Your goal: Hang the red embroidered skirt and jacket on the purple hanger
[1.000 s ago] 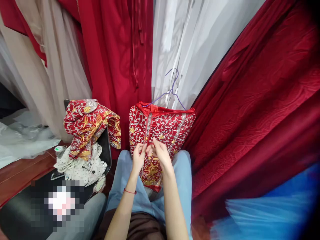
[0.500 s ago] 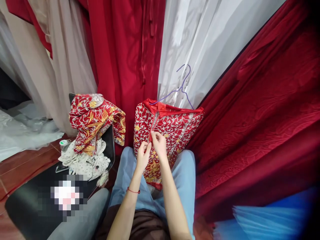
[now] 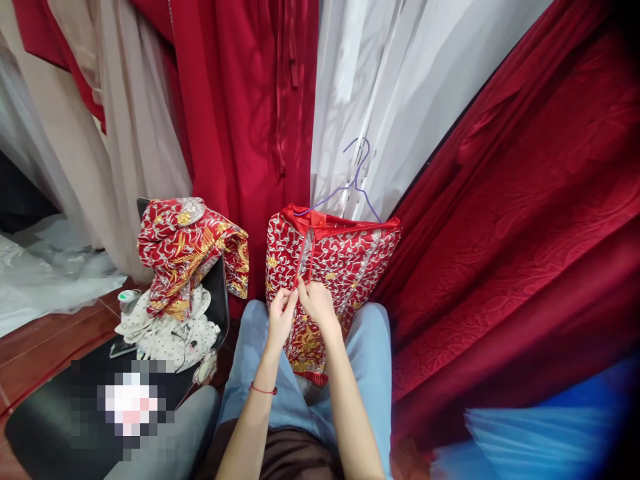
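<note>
In the head view, the left grip (image 3: 281,313) and the right grip (image 3: 319,303) are both narrow, thumb and finger pinched on the red trim (image 3: 311,259) of the patterned red garment (image 3: 350,263), tips together; the exact bit between them is too small to make out. The garment lies just beyond and under the grips, its upper edge and purple hanger (image 3: 356,183) farther out. Right of the right grip its face is uncovered as far as its side edge, where dark red cloth (image 3: 490,220) begins. Left of the left grip, a narrow gap separates the garment from the black chair (image 3: 45,420), its back draped with a red-and-gold piece (image 3: 190,250). Half a second ago the right fingertips sat higher than the left; now they are almost level. A second ago the two were slightly apart.
</note>
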Available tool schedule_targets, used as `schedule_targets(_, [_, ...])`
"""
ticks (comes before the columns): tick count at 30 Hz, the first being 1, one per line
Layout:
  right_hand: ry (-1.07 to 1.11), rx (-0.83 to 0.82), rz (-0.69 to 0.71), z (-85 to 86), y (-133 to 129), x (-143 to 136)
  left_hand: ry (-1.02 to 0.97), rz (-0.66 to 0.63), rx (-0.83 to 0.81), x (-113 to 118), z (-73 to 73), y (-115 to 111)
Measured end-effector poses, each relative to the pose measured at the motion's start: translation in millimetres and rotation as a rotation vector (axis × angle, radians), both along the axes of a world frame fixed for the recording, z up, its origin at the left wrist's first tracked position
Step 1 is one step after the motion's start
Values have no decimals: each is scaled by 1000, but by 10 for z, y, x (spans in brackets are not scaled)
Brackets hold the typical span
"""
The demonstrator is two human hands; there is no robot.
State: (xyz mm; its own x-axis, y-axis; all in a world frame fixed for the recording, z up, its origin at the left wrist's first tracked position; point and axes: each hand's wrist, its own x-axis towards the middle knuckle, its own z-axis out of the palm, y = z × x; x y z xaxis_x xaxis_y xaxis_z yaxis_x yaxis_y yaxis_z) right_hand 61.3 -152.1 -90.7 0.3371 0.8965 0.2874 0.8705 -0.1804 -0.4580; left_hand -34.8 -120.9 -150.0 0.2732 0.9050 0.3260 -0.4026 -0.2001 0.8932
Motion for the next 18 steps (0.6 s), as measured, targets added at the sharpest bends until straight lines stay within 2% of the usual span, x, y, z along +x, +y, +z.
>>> schedule_targets(3, [68, 74, -12, -19, -34, 35, -2, -13, 1, 21, -6, -7])
schedule_targets(8, [275, 503, 51, -120, -56, 68, -7, -32, -27, 43, -9, -19])
schedule_targets(10, [399, 609, 54, -171, -41, 81, -11, -38, -41, 49, -7, -30])
schedule_targets(13, [539, 632, 79, -229, -29, 115, -22, -55, -53, 62, -3, -51])
schedule_targets(16, [576, 597, 127, -239, -84, 149, -22, -69, -57, 77, 0, -68])
schedule_targets(18, [584, 594, 112, -201, -153, 155, -18, -66, -58, 87, 0, -73])
